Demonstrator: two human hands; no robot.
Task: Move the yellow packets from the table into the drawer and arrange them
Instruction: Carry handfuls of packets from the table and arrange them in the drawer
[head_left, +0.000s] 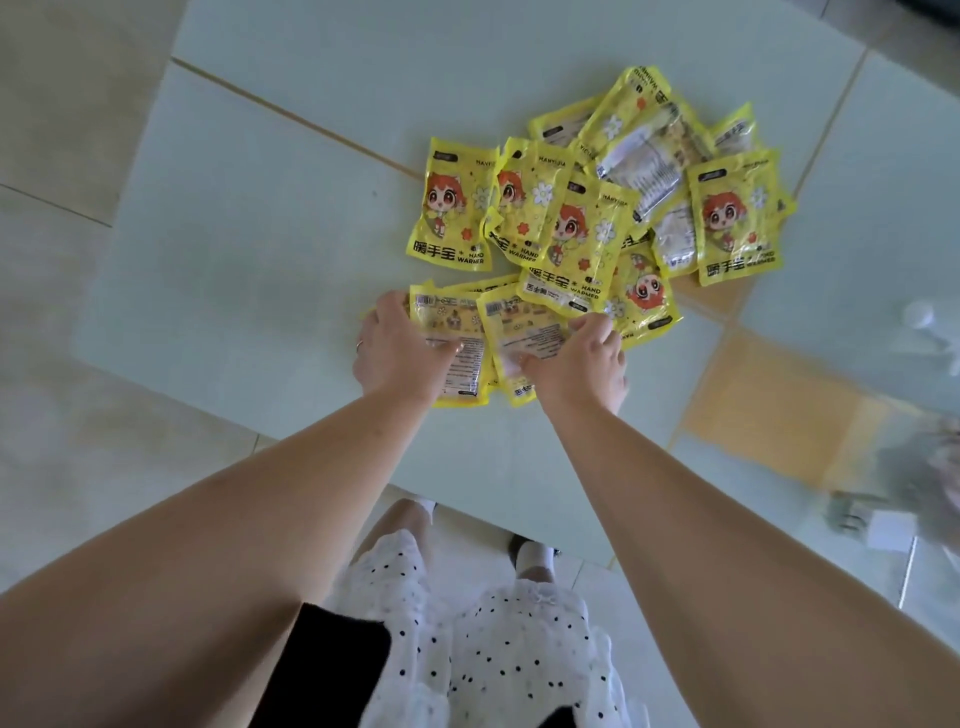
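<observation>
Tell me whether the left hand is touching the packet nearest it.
Touching. The head view shows the left hand with its thumb lying across the face-down packet and fingers curled around its left edge.

Soft even daylight, faint shadows, wide-angle bending and blur toward edges.

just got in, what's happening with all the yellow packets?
A person stands at a pale table gathering yellow packets scattered in a loose pile. The left hand grips a packet lying back-side up at the pile's near edge; the right hand holds the packet beside it. The rest lie untouched on the table. No drawer is in view.
</observation>
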